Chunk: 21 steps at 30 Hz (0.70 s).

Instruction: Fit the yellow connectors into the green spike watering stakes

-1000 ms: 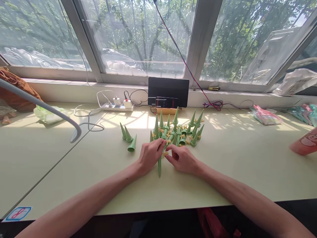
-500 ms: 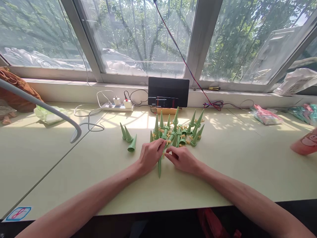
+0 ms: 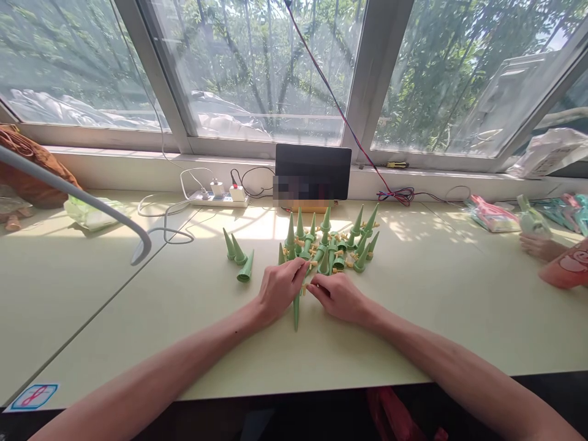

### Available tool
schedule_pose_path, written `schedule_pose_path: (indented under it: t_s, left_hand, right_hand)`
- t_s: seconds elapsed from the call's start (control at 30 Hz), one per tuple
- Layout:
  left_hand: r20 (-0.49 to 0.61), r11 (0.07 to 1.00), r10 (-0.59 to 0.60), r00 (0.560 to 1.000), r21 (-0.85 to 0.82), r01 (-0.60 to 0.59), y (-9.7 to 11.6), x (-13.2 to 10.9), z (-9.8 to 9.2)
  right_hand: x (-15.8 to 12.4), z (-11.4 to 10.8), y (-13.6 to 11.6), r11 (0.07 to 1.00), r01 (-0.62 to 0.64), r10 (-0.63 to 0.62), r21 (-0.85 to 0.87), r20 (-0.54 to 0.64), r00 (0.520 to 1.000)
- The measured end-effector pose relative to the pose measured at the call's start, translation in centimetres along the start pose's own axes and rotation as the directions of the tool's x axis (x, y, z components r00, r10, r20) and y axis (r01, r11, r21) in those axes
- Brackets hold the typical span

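Note:
My left hand (image 3: 281, 283) is closed around a green plant watering spike (image 3: 296, 313), whose tip points down toward the front of the table. A small yellow valve (image 3: 304, 286) sticks out from the spike's side. Right beside this valve my right hand (image 3: 337, 295) has thumb and forefinger pinched together; what lies between the fingertips is too small to make out. Behind both hands stands a cluster of similar green spikes (image 3: 329, 245), many with yellow valves. Left of my hands, three more spikes (image 3: 245, 269) stand or lean without visible valves.
A black tablet (image 3: 313, 165) leans at the back by the window. A power strip (image 3: 225, 197) with white cables lies left of it. At far right, another person's hand (image 3: 544, 246) holds a green packet near a pink packet (image 3: 496, 215). A grey curved bar (image 3: 110, 211) crosses the left.
My right thumb and forefinger have closed together beside the yellow valve. My left hand stays nearly still. Another person's hand with a green packet has appeared at far right.

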<state>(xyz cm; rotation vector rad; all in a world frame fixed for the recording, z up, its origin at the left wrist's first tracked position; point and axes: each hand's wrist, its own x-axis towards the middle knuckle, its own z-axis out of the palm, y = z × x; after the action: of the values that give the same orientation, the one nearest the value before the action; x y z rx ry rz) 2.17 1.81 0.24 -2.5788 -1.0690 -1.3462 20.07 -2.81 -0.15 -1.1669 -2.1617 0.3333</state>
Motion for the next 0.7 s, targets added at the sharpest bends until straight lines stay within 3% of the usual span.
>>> schedule_pose_path:
  t_s: [0.27,0.7]
  left_hand:
    - [-0.006,1.0,-0.011,1.0,-0.012,0.011,-0.07,-0.03,0.02]
    - [-0.053,0.999,0.031,0.998,-0.037,-0.033,0.13,-0.05,0.07]
  right_hand:
    - [-0.17,-0.11,-0.16,0.998,-0.044,0.044,0.053,0.005,0.999]
    - [0.04,-0.03,0.06,0.999,-0.008,0.008,-0.034,-0.021,1.0]
